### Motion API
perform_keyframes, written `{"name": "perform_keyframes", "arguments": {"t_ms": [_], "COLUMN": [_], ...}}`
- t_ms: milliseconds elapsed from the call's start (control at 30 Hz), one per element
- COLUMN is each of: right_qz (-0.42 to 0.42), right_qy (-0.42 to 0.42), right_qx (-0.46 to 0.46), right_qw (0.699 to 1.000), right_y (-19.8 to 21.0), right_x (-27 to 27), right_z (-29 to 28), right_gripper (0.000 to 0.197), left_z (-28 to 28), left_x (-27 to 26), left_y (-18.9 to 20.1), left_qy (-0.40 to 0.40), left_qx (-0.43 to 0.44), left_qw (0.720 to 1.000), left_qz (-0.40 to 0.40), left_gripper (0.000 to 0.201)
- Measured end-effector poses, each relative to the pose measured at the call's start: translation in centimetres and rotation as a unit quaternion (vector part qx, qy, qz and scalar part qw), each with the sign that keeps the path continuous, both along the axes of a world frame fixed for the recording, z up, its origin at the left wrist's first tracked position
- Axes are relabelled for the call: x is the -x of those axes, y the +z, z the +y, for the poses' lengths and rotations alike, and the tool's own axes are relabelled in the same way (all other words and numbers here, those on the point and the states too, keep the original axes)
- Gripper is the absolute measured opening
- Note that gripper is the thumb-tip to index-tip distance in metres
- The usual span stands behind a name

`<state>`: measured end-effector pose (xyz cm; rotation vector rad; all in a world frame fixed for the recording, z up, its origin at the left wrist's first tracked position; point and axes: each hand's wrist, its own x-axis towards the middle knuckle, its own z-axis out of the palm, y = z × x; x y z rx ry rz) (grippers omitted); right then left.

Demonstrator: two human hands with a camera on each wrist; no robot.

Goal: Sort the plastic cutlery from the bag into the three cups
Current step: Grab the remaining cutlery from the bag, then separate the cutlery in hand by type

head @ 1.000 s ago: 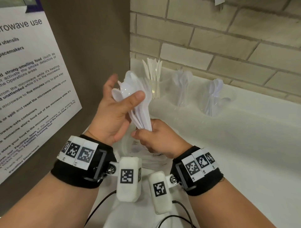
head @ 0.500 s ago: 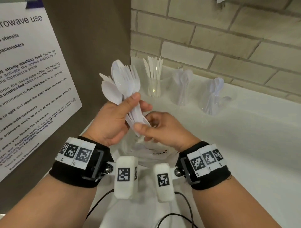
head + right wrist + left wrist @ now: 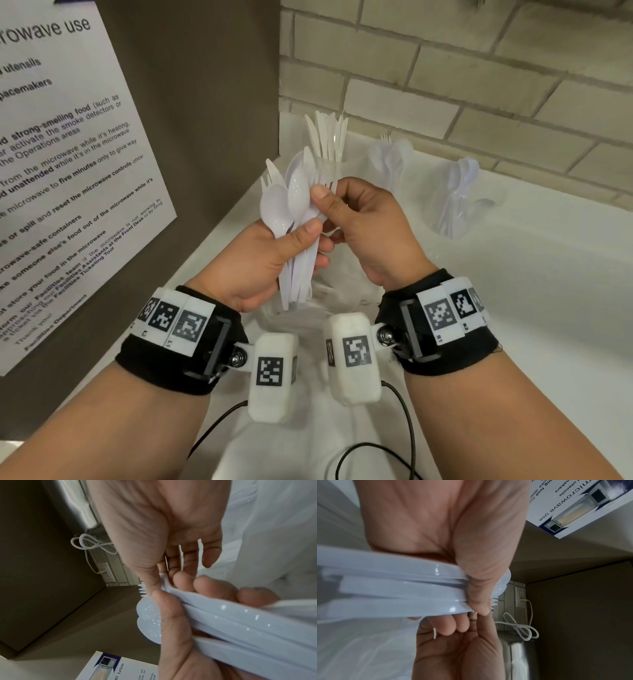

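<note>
My left hand (image 3: 317, 240) grips a bundle of white plastic cutlery (image 3: 291, 205) by the handles, with spoon bowls, fork tines and a knife tip fanning out above the fist. My right hand (image 3: 330, 205) pinches a fork (image 3: 331, 186) at the head end of the bundle between thumb and fingers. The right wrist view shows the fork's neck (image 3: 163, 578) against that thumb and the handles (image 3: 240, 622) under the left thumb. Three clear cups stand behind: one with knives (image 3: 329, 150), one with forks (image 3: 390, 164), one with spoons (image 3: 455, 205). The clear bag (image 3: 318, 305) lies under the hands.
The white counter (image 3: 531, 291) runs along a brick wall (image 3: 479, 85). A brown panel with a microwave notice (image 3: 68, 171) stands close on the left. Black cables (image 3: 404, 428) trail from the wrist cameras over the front of the counter.
My right hand has left the handle end and come up to the heads of the bundle, where it now pinches a fork. The left hand has kept its grip and tilted the bundle a little.
</note>
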<state>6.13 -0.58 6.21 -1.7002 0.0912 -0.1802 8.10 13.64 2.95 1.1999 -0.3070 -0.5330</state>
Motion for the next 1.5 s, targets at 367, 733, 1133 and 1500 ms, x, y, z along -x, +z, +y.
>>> {"name": "perform_keyframes", "arguments": {"t_ms": [367, 733, 1133, 1500], "right_qz": [-0.001, -0.025, -0.220, -0.041], "right_qy": [-0.069, -0.069, -0.146, -0.012], "right_qx": [-0.018, -0.042, -0.133, 0.210], "right_qw": [0.997, 0.996, 0.955, 0.977], "right_y": [1.2, 0.1, 5.0, 2.2], "right_x": [0.0, 0.0, 0.6, 0.6], "right_z": [-0.7, -0.9, -2.6, -1.7], "right_gripper": [0.006, 0.012, 0.015, 0.005], "left_z": [-0.1, -0.1, -0.1, -0.5], "left_x": [0.3, 0.4, 0.5, 0.7], "left_y": [-0.8, -0.9, -1.5, -1.3], "left_qy": [0.004, -0.014, -0.020, 0.000], "left_qx": [-0.135, -0.195, -0.304, -0.309], "left_qw": [0.988, 0.971, 0.923, 0.907], "left_qz": [-0.069, -0.135, -0.233, -0.285], "left_gripper": [0.015, 0.024, 0.010, 0.026]}}
